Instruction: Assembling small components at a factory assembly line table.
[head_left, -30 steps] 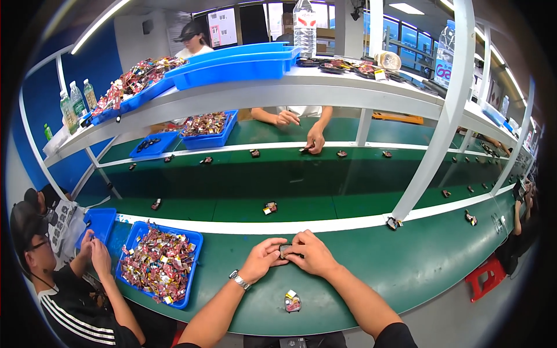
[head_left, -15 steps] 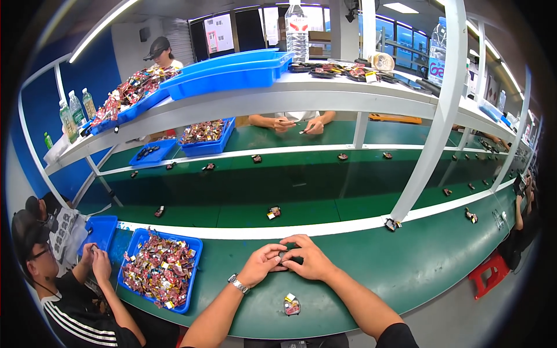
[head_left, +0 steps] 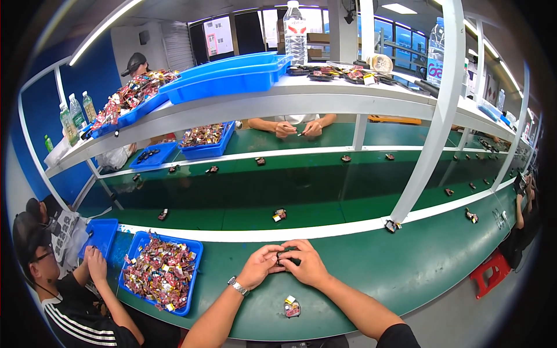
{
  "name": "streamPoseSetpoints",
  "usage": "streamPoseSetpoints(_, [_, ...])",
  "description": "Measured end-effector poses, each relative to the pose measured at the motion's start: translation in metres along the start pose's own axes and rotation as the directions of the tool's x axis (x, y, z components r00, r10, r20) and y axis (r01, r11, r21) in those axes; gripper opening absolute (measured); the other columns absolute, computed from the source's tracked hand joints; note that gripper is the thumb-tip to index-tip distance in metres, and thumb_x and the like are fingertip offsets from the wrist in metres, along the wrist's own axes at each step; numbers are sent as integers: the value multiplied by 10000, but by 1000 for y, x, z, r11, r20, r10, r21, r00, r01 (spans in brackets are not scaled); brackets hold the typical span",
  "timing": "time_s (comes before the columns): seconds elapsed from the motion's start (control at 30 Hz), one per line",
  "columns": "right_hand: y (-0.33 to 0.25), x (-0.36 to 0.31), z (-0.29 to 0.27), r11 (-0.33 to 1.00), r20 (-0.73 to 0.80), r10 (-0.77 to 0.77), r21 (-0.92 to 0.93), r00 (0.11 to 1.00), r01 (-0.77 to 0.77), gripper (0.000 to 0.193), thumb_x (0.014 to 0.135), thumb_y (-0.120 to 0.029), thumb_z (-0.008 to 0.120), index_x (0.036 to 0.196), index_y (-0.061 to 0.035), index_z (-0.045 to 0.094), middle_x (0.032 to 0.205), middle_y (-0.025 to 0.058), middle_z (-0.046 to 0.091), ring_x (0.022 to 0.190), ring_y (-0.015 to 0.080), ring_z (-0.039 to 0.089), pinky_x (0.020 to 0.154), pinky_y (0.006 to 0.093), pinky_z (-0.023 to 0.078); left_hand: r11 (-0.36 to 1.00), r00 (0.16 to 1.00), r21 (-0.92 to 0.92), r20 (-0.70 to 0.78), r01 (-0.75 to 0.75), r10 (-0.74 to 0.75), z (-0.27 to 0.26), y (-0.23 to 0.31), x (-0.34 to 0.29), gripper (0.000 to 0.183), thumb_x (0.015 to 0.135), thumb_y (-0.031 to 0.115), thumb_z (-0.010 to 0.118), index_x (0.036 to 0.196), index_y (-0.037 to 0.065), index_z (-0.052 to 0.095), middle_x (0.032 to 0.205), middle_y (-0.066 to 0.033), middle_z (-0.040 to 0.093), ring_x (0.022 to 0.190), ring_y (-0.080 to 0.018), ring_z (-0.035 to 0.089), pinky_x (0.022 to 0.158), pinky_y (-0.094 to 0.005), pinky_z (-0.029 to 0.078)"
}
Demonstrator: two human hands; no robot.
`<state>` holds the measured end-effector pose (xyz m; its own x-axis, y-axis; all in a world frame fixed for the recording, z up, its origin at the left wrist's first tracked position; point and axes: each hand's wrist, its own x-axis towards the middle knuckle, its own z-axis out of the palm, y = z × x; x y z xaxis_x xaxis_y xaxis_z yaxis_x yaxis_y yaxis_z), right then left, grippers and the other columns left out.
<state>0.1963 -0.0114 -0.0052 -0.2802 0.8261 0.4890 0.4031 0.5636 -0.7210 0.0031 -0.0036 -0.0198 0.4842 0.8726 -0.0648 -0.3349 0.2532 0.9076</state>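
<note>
My left hand (head_left: 262,266) and my right hand (head_left: 304,264) meet above the green bench (head_left: 348,255). Pinched between their fingertips is a small black plastic part (head_left: 281,258), mostly covered by the fingers. A wristwatch with a metal band (head_left: 237,286) is on my left wrist. Nearer to me, between my forearms, a small circuit board assembly (head_left: 292,307) with red, white and yellow pieces lies on the bench. Left of my left hand stands a blue tray (head_left: 196,272) heaped with similar red and yellow assemblies (head_left: 158,272).
Beyond a white rail (head_left: 249,235), a green conveyor belt (head_left: 313,214) carries several small assemblies (head_left: 279,215). A white shelf (head_left: 325,95) with blue bins (head_left: 226,81) and bottles overhangs it. A co-worker (head_left: 75,290) sits at the left. A slanted white post (head_left: 429,122) rises at right.
The assemblies on the belt have shifted slightly to the right. My hands stay together around the black part, with small finger movements.
</note>
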Motion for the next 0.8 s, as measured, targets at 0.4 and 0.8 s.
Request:
streamPoseSetpoints(0.4, [8, -5, 7, 993, -18, 82, 83, 996, -81, 172, 802, -107, 727, 970, -116, 763, 1186, 66, 662, 1148, 274, 581, 975, 374, 472, 1000, 1000, -14, -8, -27, 26, 1, -2, -1, 269, 1006, 116, 533, 1262, 39, 514, 1208, -101, 610, 1089, -170, 623, 943, -355, 550])
streamPoseSetpoints(0.8, [-6, -5, 4, 1000, -73, -25, -16, 997, 24, 168, 796, -66, 723, 962, -88, 742, 1200, 73, 634, 1161, 278, 554, 959, 378, 488, 993, 998, -101, -26, -68, 66, 1, -8, -1, 243, 997, 75, 533, 1233, 35, 492, 1296, -150, 576, 1157, -230, 606, 994, -389, 521])
